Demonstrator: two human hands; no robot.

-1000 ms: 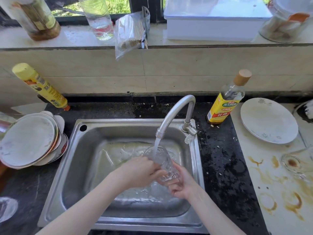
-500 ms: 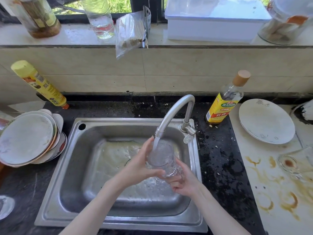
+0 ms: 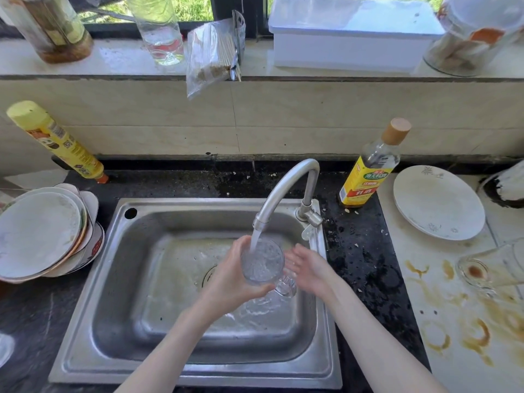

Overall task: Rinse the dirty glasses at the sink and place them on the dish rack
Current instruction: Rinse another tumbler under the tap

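Under the tap (image 3: 286, 191), over the middle of the sink (image 3: 85, 321), a clear glass (image 3: 262, 260) is held upright by the left hand (image 3: 226, 282), whose fingers and thumb are curled round its near and left wall. Water runs straight into its open mouth, so it is judged to be filling and growing heavier. The right hand (image 3: 309, 269) lies just right of the grip with fingers straight and spread, holding nothing; whether it touches the glass cannot be told. Wet glass is judged slippery, stiff and breakable, so the wall below the rim is best gripped, with the base supported. Right of the grip the sink rim and tap base stand close; left of it and toward the body, open basin is left for tipping. Farther right, a second dirty glass (image 3: 493, 265) lies on the stained counter (image 3: 453, 321). No dish rack is seen.
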